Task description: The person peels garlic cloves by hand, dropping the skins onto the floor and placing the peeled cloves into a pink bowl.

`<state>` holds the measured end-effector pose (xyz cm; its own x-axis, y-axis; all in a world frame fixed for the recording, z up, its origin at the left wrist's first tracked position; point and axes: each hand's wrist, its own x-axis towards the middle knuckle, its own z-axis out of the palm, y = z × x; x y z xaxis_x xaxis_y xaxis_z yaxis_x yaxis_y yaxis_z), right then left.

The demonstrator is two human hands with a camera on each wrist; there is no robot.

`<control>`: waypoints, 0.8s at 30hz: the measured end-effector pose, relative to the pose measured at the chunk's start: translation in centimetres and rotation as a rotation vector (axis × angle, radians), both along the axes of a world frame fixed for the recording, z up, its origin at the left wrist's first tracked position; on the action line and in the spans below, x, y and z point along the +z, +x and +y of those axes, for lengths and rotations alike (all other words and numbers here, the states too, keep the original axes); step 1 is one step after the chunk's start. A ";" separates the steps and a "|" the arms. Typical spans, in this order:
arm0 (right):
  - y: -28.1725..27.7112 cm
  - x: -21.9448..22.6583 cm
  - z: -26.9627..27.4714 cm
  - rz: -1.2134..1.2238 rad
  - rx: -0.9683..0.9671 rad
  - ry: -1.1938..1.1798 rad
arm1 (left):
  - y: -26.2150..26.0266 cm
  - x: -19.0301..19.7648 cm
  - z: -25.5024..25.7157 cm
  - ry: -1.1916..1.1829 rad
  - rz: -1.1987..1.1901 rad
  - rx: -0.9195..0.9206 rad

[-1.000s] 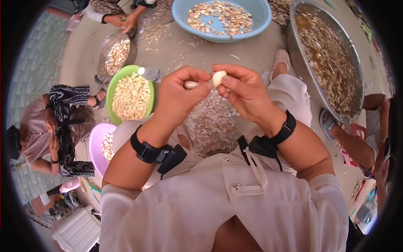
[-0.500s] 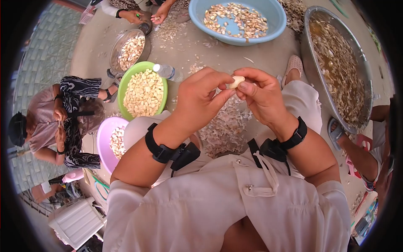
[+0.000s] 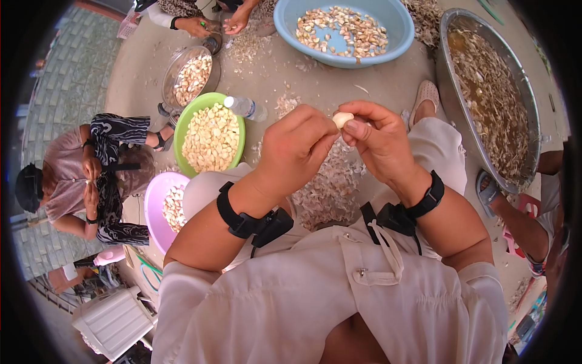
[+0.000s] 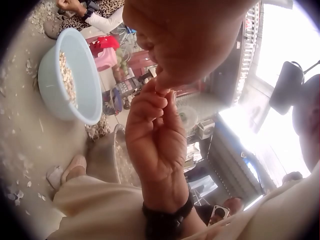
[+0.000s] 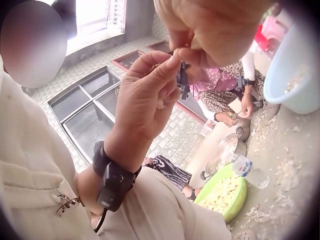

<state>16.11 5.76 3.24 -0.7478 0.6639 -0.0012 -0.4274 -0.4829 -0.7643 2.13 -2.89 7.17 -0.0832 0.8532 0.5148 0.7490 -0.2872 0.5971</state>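
In the head view a pale garlic clove (image 3: 342,119) sits between both hands, above a heap of papery skins (image 3: 330,185). My right hand (image 3: 382,142) pinches it between thumb and fingers. The left hand (image 3: 297,148) has thumb and forefinger at the clove's near end, the other fingers curled in. A small whitish piece (image 5: 160,104) shows in the left palm in the right wrist view. In the left wrist view the hands' fingertips meet, and the clove is hidden behind them.
At the left stand a green bowl of peeled cloves (image 3: 241,142), a purple basin (image 3: 154,212) and a water bottle (image 3: 239,107). A blue basin (image 3: 339,59) is ahead, a metal tub (image 3: 445,79) at right. Other people sit around, one at the left (image 3: 66,164).
The view has shifted, so the surroundings sit further right. The left hand has turned, its fingers closing at the clove's end. The small white piece once visible in that hand is now hidden in the head view.
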 end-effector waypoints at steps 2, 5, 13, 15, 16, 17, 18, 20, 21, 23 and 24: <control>0.0 0.0 0.0 0.008 -0.003 -0.005 | 0.0 0.0 0.0 -0.013 -0.032 0.013; 0.0 -0.2 0.1 0.025 -0.009 0.006 | -0.1 0.1 -0.2 -0.055 -0.100 0.058; -0.1 -0.1 0.1 0.052 -0.007 0.010 | -0.3 0.1 -0.2 -0.262 -0.367 0.153; -0.2 -0.1 0.0 0.051 -0.007 0.024 | -0.2 -0.6 0.1 -0.202 -0.357 0.089; -0.4 -0.1 -0.2 0.052 -0.011 0.029 | -0.1 -0.9 0.3 -0.172 -0.351 0.057; -0.5 -0.1 -0.3 0.052 -0.015 0.035 | 0.0 -1.1 0.5 -0.221 -0.352 0.072; -0.6 -0.1 -0.4 0.065 -0.006 0.001 | 0.1 -1.3 0.6 -0.271 -0.351 0.087; -0.7 -0.2 -0.3 0.092 0.009 -0.065 | 0.0 -1.2 0.6 -0.280 -0.320 0.092; -0.7 0.0 -0.2 0.094 0.027 -0.096 | 0.0 -1.0 0.7 -0.237 -0.291 0.080; -0.5 0.5 -0.1 0.092 0.061 -0.159 | 0.0 -0.8 0.8 -0.166 -0.193 0.071; -0.4 0.4 0.0 0.037 0.076 -0.148 | -0.1 -0.7 0.8 -0.137 -0.125 0.076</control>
<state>15.74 5.73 3.66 -0.7971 0.6002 -0.0660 -0.4122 -0.6207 -0.6669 1.98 -2.13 6.42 -0.2056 0.9035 0.3759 0.6830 -0.1427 0.7164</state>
